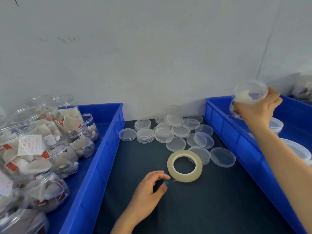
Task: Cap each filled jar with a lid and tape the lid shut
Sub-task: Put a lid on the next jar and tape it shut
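A roll of pale tape [184,166] lies flat on the dark mat, a short loose end sticking out at its lower left. My left hand [148,191] rests on the mat just left of the roll. Its fingers are loosely curled, thumb and forefinger apart, tips beside the loose end. Several clear round lids [175,130] lie scattered and stacked behind the roll. My right hand [258,108] grips a clear lidded jar [249,93] of white tea bags, tilted above the back of the right blue bin [236,132].
A left blue bin [101,149] holds several open jars [33,149] stuffed with tea bags. More lidded jars [276,124] sit in the right bin. A pale wall stands close behind. The dark mat [202,208] runs between the two bins.
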Motion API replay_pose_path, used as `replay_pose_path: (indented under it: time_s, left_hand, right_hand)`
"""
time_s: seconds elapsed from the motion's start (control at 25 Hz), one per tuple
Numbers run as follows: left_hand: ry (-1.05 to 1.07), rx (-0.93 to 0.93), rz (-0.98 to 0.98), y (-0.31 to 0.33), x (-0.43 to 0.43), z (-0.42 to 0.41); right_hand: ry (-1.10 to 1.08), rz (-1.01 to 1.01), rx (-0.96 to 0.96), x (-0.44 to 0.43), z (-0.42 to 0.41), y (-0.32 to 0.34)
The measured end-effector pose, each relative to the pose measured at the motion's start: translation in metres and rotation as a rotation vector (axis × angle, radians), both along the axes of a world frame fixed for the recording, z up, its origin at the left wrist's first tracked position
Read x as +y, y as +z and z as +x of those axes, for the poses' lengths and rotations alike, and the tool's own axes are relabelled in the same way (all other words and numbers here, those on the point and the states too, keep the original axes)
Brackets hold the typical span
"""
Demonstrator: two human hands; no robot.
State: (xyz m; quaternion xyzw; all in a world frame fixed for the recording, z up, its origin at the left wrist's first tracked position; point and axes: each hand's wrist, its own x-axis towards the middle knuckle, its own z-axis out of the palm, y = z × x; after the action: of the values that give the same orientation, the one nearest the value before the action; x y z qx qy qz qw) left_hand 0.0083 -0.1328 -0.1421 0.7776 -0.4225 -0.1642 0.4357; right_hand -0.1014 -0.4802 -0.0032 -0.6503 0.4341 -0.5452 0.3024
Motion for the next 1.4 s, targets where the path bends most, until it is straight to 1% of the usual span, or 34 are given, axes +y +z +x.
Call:
replay_pose_path:
  time_s: [0.12, 0.16, 0.28, 0.32, 0.4, 0.48, 0.64, 0.72, 0.76, 0.8, 0.84, 0.88, 0.92, 0.96, 1.0, 1.04, 1.08, 1.16, 1.2, 1.24, 1.28, 1.4]
  left_hand:
    - [-0.002, -0.059, 0.066, -0.003, 0.001, 0.002]
    - [-0.001, -0.063, 0.077, -0.004, 0.002, 0.002]
    - [-0.004, -0.067, 0.107, -0.004, 0.004, 0.002]
    - [-0.005, -0.068, 0.112, -0.004, 0.004, 0.001]
    - [-0.003, -0.071, 0.118, -0.003, 0.004, 0.001]
    - [-0.004, -0.087, 0.124, 0.0, 0.006, -0.001]
    - [0.009, -0.212, 0.147, 0.011, 0.019, -0.007]
    - [0.04, -0.308, 0.184, 0.019, 0.03, -0.013]
    - [0.069, -0.387, 0.21, 0.027, 0.038, -0.016]
    - [0.101, -0.493, 0.232, 0.037, 0.045, -0.02]
    - [0.143, -0.613, 0.22, 0.048, 0.053, -0.025]
    - [0.189, -0.734, 0.17, 0.063, 0.062, -0.028]
    - [0.242, -0.859, 0.112, 0.076, 0.073, -0.03]
    - [0.316, -0.959, 0.075, 0.089, 0.086, -0.029]
    - [0.416, -1.023, 0.091, 0.1, 0.101, -0.024]
    - [0.538, -1.076, 0.154, 0.108, 0.122, -0.016]
    - [0.661, -1.089, 0.226, 0.113, 0.146, -0.005]
    - [0.871, -1.009, 0.32, 0.114, 0.197, 0.015]
    - [0.893, -0.953, 0.366, 0.11, 0.219, 0.023]
    - [0.885, -0.942, 0.395, 0.103, 0.239, 0.032]
    - [0.872, -0.942, 0.378, 0.096, 0.256, 0.04]
    - [0.996, -0.853, 0.196, 0.087, 0.278, 0.053]
  right_hand:
    - [0.045, 0.073, 0.228, -0.028, 0.002, -0.016]
    - [0.049, 0.076, 0.331, -0.034, 0.002, -0.021]
    - [-0.079, 0.088, 0.785, -0.048, 0.0, -0.03]
    - [-0.114, 0.12, 0.886, -0.051, -0.001, -0.031]
    - [-0.14, 0.15, 0.987, -0.055, -0.002, -0.034]
    - [-0.15, 0.135, 1.054, -0.054, -0.002, -0.037]
    - [-0.2, 0.089, 1.202, -0.042, -0.001, -0.036]
    - [-0.217, -0.092, 1.171, -0.025, 0.007, -0.031]
    - [-0.184, -0.249, 1.155, -0.009, 0.017, -0.028]
    - [-0.095, -0.444, 1.146, 0.013, 0.028, -0.024]
    - [0.046, -0.676, 1.101, 0.042, 0.041, -0.021]
    - [0.217, -0.909, 0.98, 0.079, 0.054, -0.02]
    - [0.405, -1.052, 0.77, 0.122, 0.064, -0.023]
    - [0.611, -1.081, 0.571, 0.167, 0.072, -0.026]
    - [0.811, -1.034, 0.455, 0.212, 0.078, -0.031]
    - [0.99, -0.967, 0.399, 0.254, 0.082, -0.035]
    - [1.143, -0.918, 0.36, 0.293, 0.087, -0.039]
    - [1.42, -0.823, 0.295, 0.358, 0.095, -0.044]
    - [1.523, -0.772, 0.292, 0.384, 0.097, -0.045]
    - [1.582, -0.72, 0.312, 0.403, 0.099, -0.044]
    - [1.605, -0.672, 0.339, 0.417, 0.101, -0.043]
    - [1.582, -0.591, 0.365, 0.433, 0.108, -0.044]
